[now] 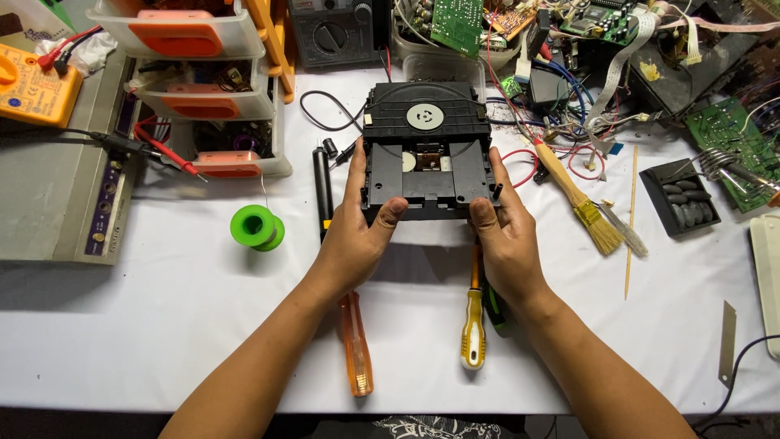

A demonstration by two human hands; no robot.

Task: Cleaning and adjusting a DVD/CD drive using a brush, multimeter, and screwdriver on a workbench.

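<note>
Electronics repair workbench, yellow multimeter (28, 85), bare circuit boards (457, 23), screwdrivers (474, 325), solder spool (257, 227), tangled wires (561, 97)

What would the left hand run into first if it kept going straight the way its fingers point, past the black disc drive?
The left hand already grips the black disc drive mechanism. Beyond it, probably the black cable, then the grey multimeter; depth is uncertain.

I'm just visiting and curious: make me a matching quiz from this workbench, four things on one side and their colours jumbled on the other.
Things:
1. solder spool
2. disc drive mechanism held by the left hand and right hand
3. multimeter
4. brush handle

Colours:
A. black
B. plain wood
C. green
D. yellow-orange

Pairs: 1-C, 2-A, 3-D, 4-B
</note>
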